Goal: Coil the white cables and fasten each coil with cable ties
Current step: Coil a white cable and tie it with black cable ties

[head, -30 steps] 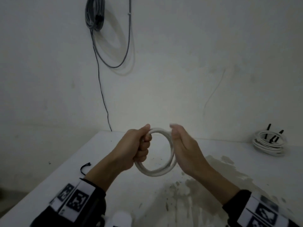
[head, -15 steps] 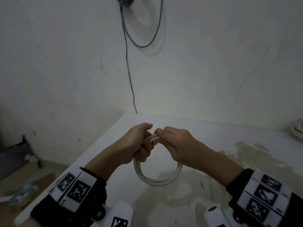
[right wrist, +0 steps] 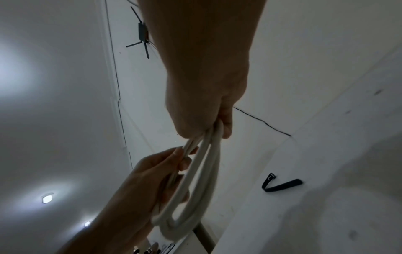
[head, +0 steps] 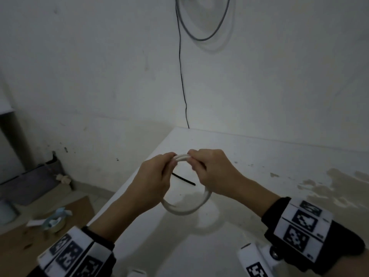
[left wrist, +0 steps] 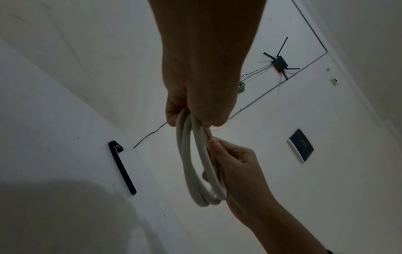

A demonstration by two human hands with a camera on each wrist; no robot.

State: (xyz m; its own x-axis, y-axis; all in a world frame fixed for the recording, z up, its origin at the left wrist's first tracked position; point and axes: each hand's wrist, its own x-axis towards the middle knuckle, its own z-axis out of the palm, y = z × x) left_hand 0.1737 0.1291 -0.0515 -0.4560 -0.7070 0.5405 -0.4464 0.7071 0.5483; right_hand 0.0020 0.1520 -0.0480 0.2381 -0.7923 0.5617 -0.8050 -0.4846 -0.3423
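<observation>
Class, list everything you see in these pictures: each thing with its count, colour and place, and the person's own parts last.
Cable coil: one, white, held above the table by both hands.
Cable tie: one, black, lying on the table behind the coil.
Table: one, white, stained on its right part.
Thin wire: one, black, running down the wall.
Hanging cable loop: one, grey, high on the wall.
Router: one, black, on the wall.
Tape roll: one, bluish, floor left.
Left hand: grips the coil's top.
Right hand: grips the coil's top.
</observation>
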